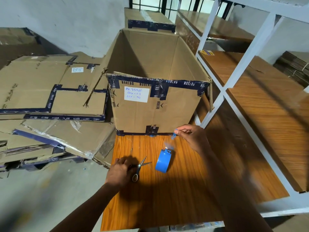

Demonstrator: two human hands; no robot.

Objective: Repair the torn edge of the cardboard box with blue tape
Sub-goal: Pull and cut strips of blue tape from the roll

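Cardboard box [155,104] stood open-topped at the far end of the wooden shelf board [167,198], its rim and bottom edge bound with dark printed tape and a white handwritten label [136,94] stuck on its near face. Just in front of it, the right hand [192,136] pinched the free end of a strip of blue tape [173,136] between thumb and fingertips; the strip ran down to the blue tape roll [163,160], which stood on edge on the board. Left of the roll, the left hand [119,171] lay over the scissors [139,168], fingers curled at the handles, blades parted. Flattened cartons [50,91] were piled to the left of the box
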